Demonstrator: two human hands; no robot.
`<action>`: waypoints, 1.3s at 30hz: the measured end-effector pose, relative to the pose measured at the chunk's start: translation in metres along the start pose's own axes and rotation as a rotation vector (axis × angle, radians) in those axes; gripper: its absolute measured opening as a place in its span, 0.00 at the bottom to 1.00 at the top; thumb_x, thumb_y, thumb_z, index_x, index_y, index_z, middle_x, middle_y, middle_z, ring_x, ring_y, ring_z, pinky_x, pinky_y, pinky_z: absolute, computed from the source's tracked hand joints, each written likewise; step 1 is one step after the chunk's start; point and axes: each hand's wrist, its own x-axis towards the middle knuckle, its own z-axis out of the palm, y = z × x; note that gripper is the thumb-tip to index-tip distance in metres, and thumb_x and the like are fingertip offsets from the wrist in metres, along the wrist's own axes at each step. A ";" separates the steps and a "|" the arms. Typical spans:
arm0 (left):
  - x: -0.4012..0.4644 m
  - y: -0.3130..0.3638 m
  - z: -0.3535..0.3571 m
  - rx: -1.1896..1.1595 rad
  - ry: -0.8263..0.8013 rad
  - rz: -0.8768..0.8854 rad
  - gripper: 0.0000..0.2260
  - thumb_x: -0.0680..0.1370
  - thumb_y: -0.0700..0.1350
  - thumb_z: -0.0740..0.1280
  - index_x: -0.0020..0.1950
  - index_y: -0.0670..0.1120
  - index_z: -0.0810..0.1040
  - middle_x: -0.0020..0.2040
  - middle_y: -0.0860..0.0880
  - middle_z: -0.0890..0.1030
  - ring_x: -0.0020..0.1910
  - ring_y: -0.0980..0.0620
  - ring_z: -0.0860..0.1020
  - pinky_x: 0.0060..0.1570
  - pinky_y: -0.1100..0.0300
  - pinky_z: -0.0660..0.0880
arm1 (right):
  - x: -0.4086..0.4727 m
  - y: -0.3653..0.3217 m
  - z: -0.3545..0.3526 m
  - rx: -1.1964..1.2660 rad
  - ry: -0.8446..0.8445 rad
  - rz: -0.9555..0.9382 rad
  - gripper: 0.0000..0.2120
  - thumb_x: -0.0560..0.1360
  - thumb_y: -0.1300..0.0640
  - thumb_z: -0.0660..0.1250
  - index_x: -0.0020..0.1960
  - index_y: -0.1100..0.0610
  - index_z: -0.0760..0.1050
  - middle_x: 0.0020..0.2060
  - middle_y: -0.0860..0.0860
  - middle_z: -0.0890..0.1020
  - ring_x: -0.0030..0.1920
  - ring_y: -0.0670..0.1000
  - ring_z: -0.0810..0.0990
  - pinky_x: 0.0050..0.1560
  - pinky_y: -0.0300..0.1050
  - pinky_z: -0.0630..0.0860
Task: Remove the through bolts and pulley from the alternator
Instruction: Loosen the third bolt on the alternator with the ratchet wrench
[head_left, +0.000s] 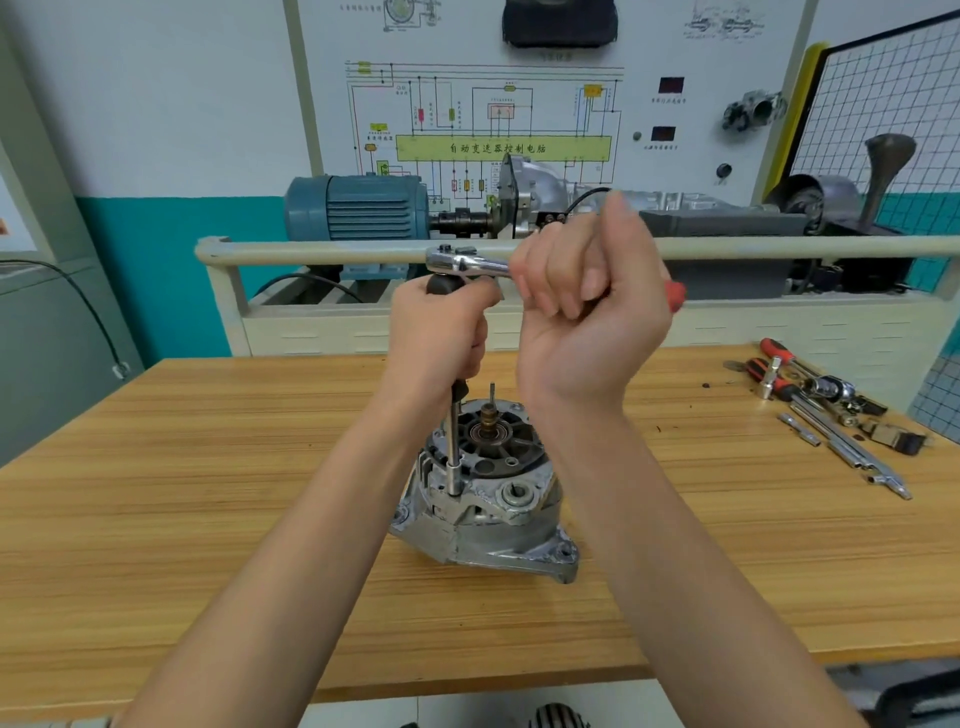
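— Where does the view sit?
— On the person's head, looking forward and down, close over the wooden table.
— Facing what?
— The wall panel beyond. Single view.

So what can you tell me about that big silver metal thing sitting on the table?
The alternator is a chunky housing of dull, scuffed silver metal, with mounting ears and cooling slots. It sits on the wooden table, open end up, showing a dark inner ring and a brass-coloured shaft in the middle. A thin stud sticks up behind. A long socket tool stands upright on its rim, gripped by the left hand.
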 end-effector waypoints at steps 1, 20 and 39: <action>0.000 -0.001 0.001 0.006 0.019 0.013 0.20 0.73 0.32 0.63 0.26 0.49 0.62 0.20 0.54 0.61 0.18 0.56 0.56 0.21 0.67 0.53 | -0.007 0.002 0.005 -0.081 -0.006 -0.084 0.20 0.75 0.66 0.56 0.25 0.54 0.63 0.18 0.48 0.62 0.21 0.48 0.59 0.27 0.44 0.58; 0.007 0.003 -0.022 -0.160 -0.508 -0.131 0.19 0.73 0.38 0.63 0.24 0.47 0.61 0.17 0.53 0.59 0.14 0.58 0.55 0.19 0.70 0.51 | 0.036 0.003 -0.029 0.505 0.210 0.486 0.28 0.79 0.60 0.53 0.20 0.54 0.61 0.15 0.47 0.59 0.17 0.46 0.57 0.22 0.39 0.56; 0.003 0.005 -0.019 -0.116 -0.430 -0.080 0.17 0.73 0.37 0.65 0.26 0.46 0.66 0.20 0.52 0.63 0.17 0.56 0.59 0.20 0.67 0.58 | 0.038 0.002 -0.036 0.485 0.132 0.518 0.23 0.73 0.60 0.57 0.20 0.55 0.61 0.15 0.48 0.60 0.17 0.47 0.59 0.22 0.39 0.59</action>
